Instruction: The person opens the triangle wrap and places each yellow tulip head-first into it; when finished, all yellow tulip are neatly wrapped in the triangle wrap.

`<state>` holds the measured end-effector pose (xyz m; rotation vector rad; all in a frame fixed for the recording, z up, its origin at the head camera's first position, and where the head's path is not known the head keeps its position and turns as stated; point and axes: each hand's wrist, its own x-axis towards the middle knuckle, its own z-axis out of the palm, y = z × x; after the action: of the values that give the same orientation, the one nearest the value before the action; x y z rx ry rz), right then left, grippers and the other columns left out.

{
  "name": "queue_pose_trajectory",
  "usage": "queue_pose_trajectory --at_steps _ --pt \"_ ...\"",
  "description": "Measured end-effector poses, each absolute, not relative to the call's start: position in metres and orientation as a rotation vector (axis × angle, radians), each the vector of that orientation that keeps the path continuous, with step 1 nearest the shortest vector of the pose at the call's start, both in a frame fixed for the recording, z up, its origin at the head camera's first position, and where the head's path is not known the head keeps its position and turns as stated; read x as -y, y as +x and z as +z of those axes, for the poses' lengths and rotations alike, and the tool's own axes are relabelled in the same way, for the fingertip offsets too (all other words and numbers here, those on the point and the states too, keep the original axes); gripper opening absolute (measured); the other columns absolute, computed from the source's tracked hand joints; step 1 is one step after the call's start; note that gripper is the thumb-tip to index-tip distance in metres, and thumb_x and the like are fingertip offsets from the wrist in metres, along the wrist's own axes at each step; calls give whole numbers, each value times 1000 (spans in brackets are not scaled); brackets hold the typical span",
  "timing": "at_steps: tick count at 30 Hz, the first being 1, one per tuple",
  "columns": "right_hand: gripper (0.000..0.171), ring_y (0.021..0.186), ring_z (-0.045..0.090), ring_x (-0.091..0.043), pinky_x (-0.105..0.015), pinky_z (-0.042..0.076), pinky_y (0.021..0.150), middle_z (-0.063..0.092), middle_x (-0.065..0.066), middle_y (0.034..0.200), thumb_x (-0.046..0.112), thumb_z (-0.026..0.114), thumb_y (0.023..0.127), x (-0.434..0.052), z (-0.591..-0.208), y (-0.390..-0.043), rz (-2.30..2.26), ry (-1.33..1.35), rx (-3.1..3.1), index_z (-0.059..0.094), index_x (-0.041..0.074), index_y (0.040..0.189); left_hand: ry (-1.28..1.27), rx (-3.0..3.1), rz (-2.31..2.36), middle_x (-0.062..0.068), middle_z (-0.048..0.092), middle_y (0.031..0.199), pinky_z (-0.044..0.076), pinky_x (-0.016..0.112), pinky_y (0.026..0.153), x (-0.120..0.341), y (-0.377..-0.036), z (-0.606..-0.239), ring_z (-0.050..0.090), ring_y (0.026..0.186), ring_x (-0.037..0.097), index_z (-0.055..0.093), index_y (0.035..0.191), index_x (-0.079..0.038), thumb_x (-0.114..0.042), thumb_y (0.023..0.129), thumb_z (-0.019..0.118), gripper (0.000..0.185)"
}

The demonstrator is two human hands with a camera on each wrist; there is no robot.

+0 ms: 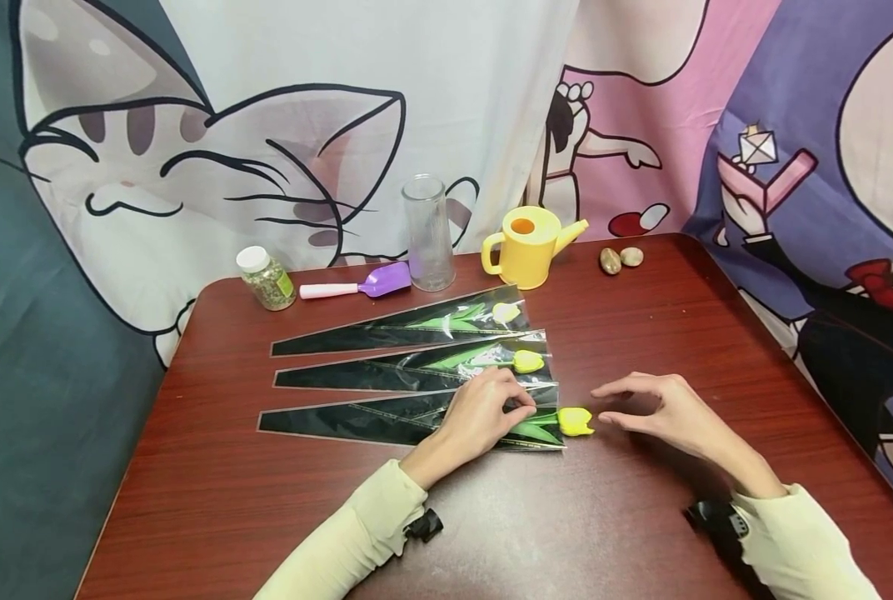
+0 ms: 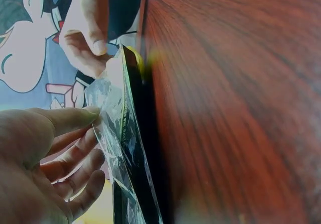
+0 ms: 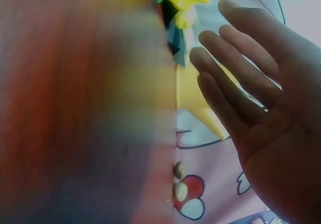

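Three tapered flower sleeves with black backs and clear fronts lie side by side on the table, each with a yellow tulip. My left hand [image 1: 484, 408] is over the front flower sleeve [image 1: 356, 419], and its thumb and index finger pinch the clear film [image 2: 106, 121] near the wide end. From that end sticks out the yellow head of the front tulip [image 1: 575, 422]. Just right of this bloom is my right hand [image 1: 667, 414], thumb and fingers apart, holding nothing. The middle tulip [image 1: 527, 362] and the back tulip [image 1: 505, 312] lie inside their sleeves.
Along the back stand a jar with a white lid [image 1: 268, 279], a purple scoop [image 1: 385, 280], a clear glass vase [image 1: 430, 237] and a yellow watering can [image 1: 527, 250]. Two stones [image 1: 611, 261] lie at the back right. A printed curtain [image 1: 371, 50] hangs behind the table.
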<state>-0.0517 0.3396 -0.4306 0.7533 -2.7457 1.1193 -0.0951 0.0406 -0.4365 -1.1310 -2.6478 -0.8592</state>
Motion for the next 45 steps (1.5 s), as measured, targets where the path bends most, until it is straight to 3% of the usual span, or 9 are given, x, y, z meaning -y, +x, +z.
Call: queue_pose_trajectory --at_steps 3,16,33,45 --pt "33 92 67 -11 -18 47 82 72 9 100 19 85 77 -342 -434 -50 1140 763 2760 75 20 109 -1127 2655 -861 -16 60 84 45 20 68 -40 -95 -437 54 83 4 79 85 -27 -31 85 77 4" --pt "36 82 64 -7 -22 49 67 68 11 91 18 88 73 -336 -444 -51 1111 844 2750 75 29 105 -1118 2673 -866 -16 60 85 43 19 66 -40 -95 -436 52 81 4 78 86 -28 -32 86 76 4" --pt "32 83 64 -11 -22 49 72 68 8 92 14 86 76 -317 -444 -57 1123 948 2633 75 25 104 -1111 2677 -840 -17 59 83 45 20 68 -41 -94 -433 53 83 4 78 86 -28 -33 86 76 5" --pt "34 77 64 -12 -22 47 63 68 8 89 7 87 72 -298 -450 -65 1171 1015 2507 76 19 101 -1120 2659 -825 -16 59 83 45 20 69 -42 -93 -429 53 83 4 78 87 -27 -31 87 76 5"
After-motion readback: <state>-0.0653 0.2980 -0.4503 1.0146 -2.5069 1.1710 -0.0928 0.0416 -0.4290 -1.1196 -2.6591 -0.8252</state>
